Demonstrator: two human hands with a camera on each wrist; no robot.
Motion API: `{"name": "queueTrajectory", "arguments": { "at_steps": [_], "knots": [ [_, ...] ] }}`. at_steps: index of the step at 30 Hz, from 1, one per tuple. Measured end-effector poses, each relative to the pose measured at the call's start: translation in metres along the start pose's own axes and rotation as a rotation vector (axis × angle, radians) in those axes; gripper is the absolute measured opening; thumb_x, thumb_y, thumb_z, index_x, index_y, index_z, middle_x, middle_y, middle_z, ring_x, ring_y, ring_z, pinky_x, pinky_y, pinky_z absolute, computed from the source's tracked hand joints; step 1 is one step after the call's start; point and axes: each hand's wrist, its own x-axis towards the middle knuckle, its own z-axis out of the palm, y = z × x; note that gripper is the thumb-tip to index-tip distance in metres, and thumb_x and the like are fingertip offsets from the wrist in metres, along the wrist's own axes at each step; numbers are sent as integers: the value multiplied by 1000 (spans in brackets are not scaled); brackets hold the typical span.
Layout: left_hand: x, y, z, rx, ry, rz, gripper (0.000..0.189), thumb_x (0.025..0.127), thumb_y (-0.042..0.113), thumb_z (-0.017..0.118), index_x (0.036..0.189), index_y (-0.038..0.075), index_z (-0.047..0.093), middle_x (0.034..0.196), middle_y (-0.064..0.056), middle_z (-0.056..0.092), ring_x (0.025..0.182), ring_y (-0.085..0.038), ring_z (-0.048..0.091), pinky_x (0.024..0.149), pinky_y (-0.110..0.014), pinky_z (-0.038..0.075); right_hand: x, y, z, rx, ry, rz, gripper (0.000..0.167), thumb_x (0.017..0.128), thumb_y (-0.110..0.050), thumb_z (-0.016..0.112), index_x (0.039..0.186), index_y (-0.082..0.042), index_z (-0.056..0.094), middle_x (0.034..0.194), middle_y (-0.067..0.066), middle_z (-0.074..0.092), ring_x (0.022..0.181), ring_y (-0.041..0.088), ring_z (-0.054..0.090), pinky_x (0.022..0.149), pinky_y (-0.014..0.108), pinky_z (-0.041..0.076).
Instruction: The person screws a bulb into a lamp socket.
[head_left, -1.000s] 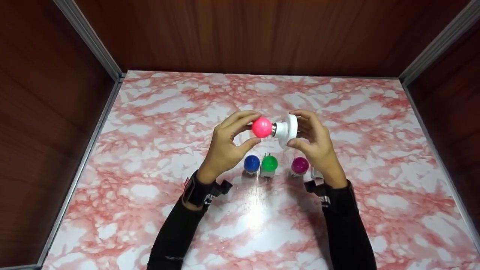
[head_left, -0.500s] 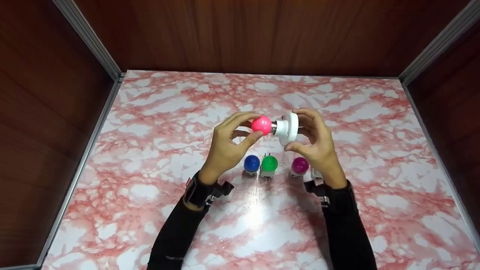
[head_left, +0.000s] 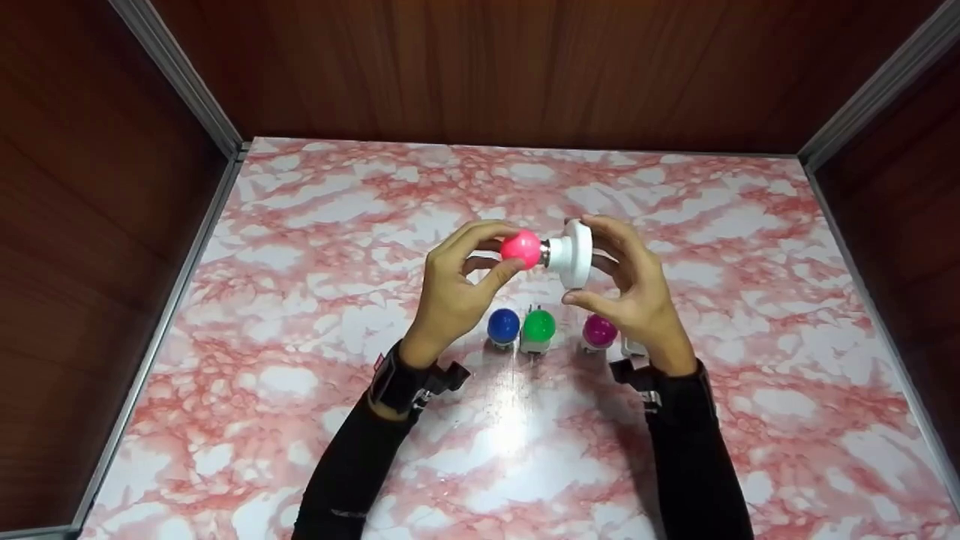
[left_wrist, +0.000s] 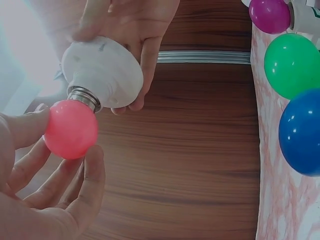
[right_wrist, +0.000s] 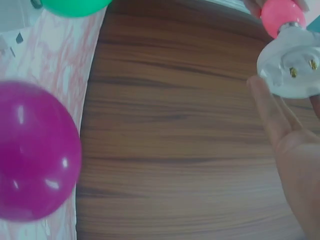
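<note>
My left hand [head_left: 457, 281] pinches a pinkish-red light bulb [head_left: 520, 249] between thumb and fingers, above the table. The bulb lies sideways, its metal base pointing right into the neck of a white bulb holder [head_left: 576, 255]. How deep the base sits is unclear, though part of the metal [left_wrist: 84, 97] shows outside. My right hand [head_left: 637, 289] grips the holder's round base by its rim, fingers on top and thumb below. In the right wrist view, brass contacts [right_wrist: 293, 72] are visible on the underside of the holder.
Below the hands, a blue bulb [head_left: 503, 326] and a green bulb [head_left: 539, 325] stand side by side on the marbled table [head_left: 300, 450]. To their right is a magenta bulb [head_left: 600, 330], beside a white piece [head_left: 632, 347] partly hidden by the right wrist. Brown panels [head_left: 480, 67] enclose the table.
My left thumb has come up onto the bulb. The right thumb has shifted slightly left along the holder's lower rim, and bulb and holder have risen a little in the head view.
</note>
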Motion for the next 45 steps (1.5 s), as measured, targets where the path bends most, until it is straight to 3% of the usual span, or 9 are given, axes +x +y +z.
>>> {"name": "queueTrajectory", "arguments": {
  "at_steps": [8, 14, 17, 27, 40, 45],
  "knots": [
    [1, 1, 0, -7, -1, 16, 36, 93, 15, 82, 125, -1, 72, 126, -17, 72, 107, -24, 77, 88, -30, 69, 0, 0, -4, -32, -16, 10, 84, 75, 22, 82, 150, 11, 46, 147, 4, 64, 133, 17, 66, 115, 28, 57],
    [2, 2, 0, 1, -2, 51, 35, 92, 14, 83, 123, 0, 73, 127, -17, 72, 111, -21, 75, 89, -31, 68, 0, -2, -4, -81, 2, 57, 86, 75, 19, 84, 152, 6, 47, 144, 30, 61, 128, 14, 68, 112, 26, 58],
    [2, 2, 0, 3, -4, 63, 35, 91, 13, 84, 121, -1, 73, 129, -18, 72, 113, -22, 74, 91, -31, 68, -1, -3, -4, -97, 6, 92, 85, 77, 18, 83, 153, 4, 47, 141, 35, 61, 126, 13, 69, 111, 26, 59],
    [2, 1, -1, -22, -22, 120, 32, 90, 9, 84, 118, -3, 73, 129, -20, 72, 120, -24, 73, 95, -33, 67, -2, -2, -7, -135, -14, 142, 80, 82, 12, 81, 154, 1, 48, 134, -9, 72, 121, 13, 71, 107, 25, 60],
    [2, 1, 0, -78, -45, 168, 27, 88, -1, 82, 114, -6, 73, 126, -23, 71, 115, -29, 75, 97, -36, 67, -3, 0, -8, -141, -6, 153, 70, 84, 10, 76, 149, 3, 53, 127, -11, 76, 119, 10, 72, 101, 21, 60],
    [1, 0, 0, -90, -39, 142, 40, 89, 0, 83, 126, -9, 69, 134, -27, 67, 123, -32, 71, 101, -36, 66, -3, -2, -7, -132, -3, 150, 71, 83, 11, 77, 149, 7, 51, 126, -10, 75, 117, 10, 72, 100, 21, 60]
  ]
}}
